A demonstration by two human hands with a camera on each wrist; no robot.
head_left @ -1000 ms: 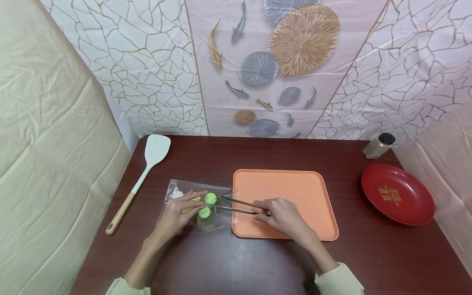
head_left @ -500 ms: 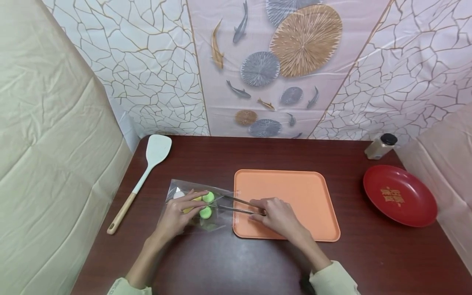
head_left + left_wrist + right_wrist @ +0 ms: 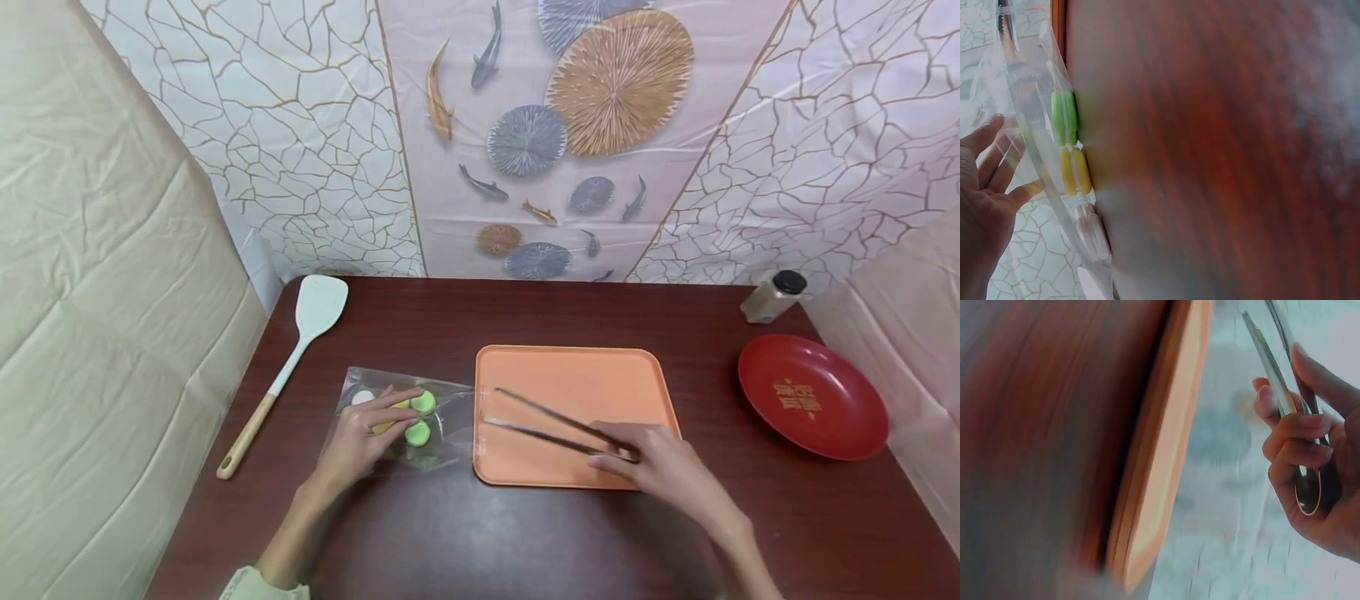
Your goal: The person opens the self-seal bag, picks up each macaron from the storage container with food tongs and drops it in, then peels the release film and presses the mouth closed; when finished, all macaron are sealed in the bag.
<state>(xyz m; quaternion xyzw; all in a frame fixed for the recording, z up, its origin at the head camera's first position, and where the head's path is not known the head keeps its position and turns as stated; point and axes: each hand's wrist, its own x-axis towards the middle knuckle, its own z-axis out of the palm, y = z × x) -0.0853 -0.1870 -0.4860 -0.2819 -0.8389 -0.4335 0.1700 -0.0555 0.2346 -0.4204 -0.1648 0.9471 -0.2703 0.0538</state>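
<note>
My left hand [image 3: 358,433] pinches the upper film of a clear plastic bag [image 3: 455,408] lying on the table. Inside are macarons: two green macarons [image 3: 417,433] toward the bag's right end, a yellow macaron [image 3: 1075,170] partly hidden by my fingers in the head view, and a white macaron [image 3: 362,397] at the left. With my right hand [image 3: 663,467] I grip metal tongs [image 3: 536,432] around their bent end. Their arms spread apart over the orange tray [image 3: 585,367], tips pointing left toward the bag, with nothing between them.
A white spatula [image 3: 318,308] with a wooden handle lies at the left. To the right of the tray sits a red oval plate [image 3: 832,408] with gold characters. A black-capped jar [image 3: 768,302] stands behind it, near the fabric wall.
My right hand has drawn the tongs out of the bag and to the right over the tray, nothing in them. My left hand stays at the bag.
</note>
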